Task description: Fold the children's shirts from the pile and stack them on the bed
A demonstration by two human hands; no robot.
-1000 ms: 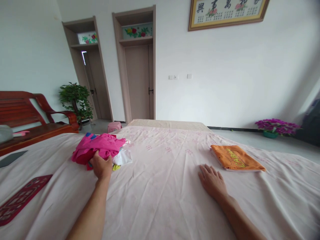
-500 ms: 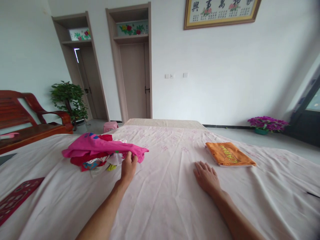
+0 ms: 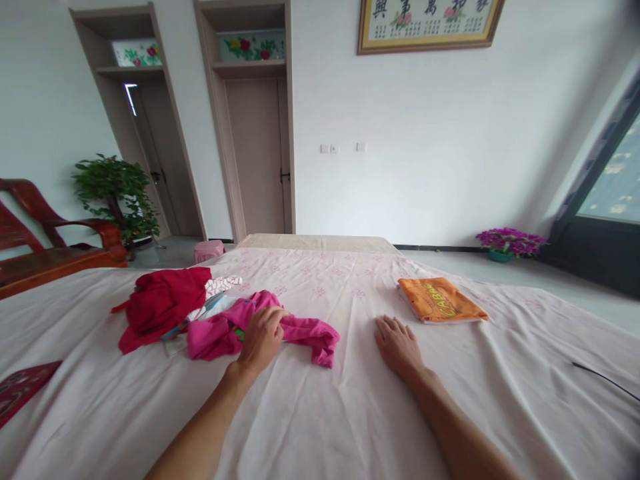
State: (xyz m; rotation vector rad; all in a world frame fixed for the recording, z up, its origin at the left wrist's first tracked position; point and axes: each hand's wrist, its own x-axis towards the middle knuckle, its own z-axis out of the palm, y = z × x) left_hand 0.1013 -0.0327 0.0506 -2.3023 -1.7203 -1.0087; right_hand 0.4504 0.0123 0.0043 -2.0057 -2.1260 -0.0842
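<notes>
A crumpled pink garment (image 3: 310,331) lies across the bedsheet, with a green patch showing near its middle. My left hand (image 3: 261,339) rests over the centre of it, fingers loosely bent and somewhat apart; the cloth under the palm is hidden. Flat on the sheet lies my right hand (image 3: 399,343), fingers stretched out and nothing in them. Just beyond that hand sits a folded orange garment (image 3: 440,300) with yellow lettering. Left of the pink garment is a heap with a red garment (image 3: 167,303) on top and a white patterned cloth (image 3: 223,285) beside it.
The pale flowered sheet (image 3: 320,413) is wrinkled. A dark red printed item (image 3: 27,389) lies at the left, and a thin black cord (image 3: 605,380) at the right. Beyond stand a wooden bench (image 3: 107,237), a pink stool (image 3: 209,250) and purple flowers (image 3: 513,241).
The pink garment has come off the heap to the right and down onto the sheet, uncovering the red one. My left hand has loosened its pinch. The view has turned slightly right.
</notes>
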